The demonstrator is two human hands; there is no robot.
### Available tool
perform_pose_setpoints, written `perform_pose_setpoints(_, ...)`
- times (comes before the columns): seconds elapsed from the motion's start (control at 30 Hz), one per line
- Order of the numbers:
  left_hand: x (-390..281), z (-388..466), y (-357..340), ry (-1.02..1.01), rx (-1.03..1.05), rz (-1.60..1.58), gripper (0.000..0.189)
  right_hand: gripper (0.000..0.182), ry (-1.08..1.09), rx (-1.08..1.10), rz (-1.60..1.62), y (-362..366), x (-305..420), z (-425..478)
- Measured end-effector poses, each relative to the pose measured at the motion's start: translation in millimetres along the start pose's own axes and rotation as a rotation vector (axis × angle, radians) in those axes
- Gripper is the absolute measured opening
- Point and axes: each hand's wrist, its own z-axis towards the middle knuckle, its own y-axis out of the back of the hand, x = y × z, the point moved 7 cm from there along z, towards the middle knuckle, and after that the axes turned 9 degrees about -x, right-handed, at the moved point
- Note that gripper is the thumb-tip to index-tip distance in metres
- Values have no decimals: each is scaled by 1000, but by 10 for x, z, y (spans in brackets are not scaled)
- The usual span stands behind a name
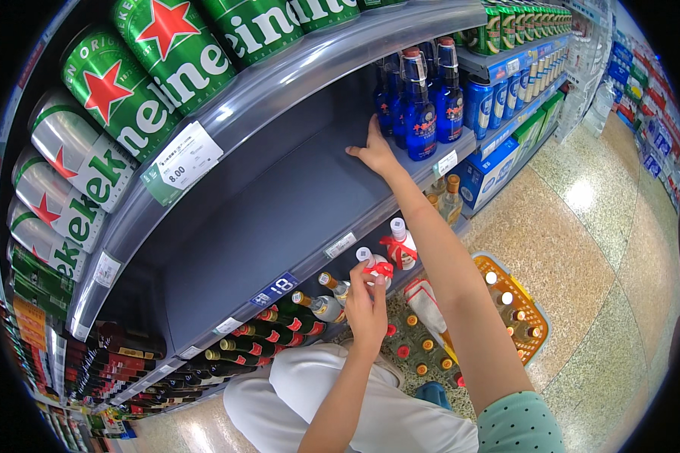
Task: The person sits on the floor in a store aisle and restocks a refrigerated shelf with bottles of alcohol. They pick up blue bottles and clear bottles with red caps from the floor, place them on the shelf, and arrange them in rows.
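My right hand (376, 150) reaches onto a dark shelf, thumb spread to the left. Its fingers rest at the left side of a group of blue glass bottles (422, 124) with swing-top closures, partly hidden behind them. Lower down, my left hand (367, 308) is loosely curled, thumb and fingers apart. It overlaps a white bottle with a red ribbon (382, 267) on the bottom shelf; whether it touches that bottle is unclear. A second white ribboned bottle (403, 249) stands to its right. Nothing appears held in either hand.
Heineken cans (164, 51) line the shelf above, behind a clear curved edge with a price tag (181, 164). Dark bottles (249, 345) fill the lower left. On the floor are an orange basket (515, 277) of bottles, several loose bottles (425, 345) and a whitish cloth (425, 300).
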Motion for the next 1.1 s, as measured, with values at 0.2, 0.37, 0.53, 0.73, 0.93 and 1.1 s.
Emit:
perform_pose_setpoints(0.2,-2,0,18,15,2,5,36,121,1,-4,-13,15,14,-19)
perform_pose_setpoints(0.37,-24,-4,11,46,15,-3,35,119,9,11,-26,52,55,-39)
perform_pose_setpoints(0.53,-29,-9,21,10,1,-29,35,111,79,24,-2,121,334,-219)
perform_pose_setpoints(0.73,-65,-1,113,-10,-34,-35,35,76,271,-134,99,368,1015,-946)
perform_pose_setpoints(0.93,-237,28,358,-28,-125,-95,33,41,42,102,488,367,1435,-1883)
perform_pose_setpoints(1.1,-336,-101,860,-64,-257,-145,28,35,-95,261,649,119,1776,-2612)
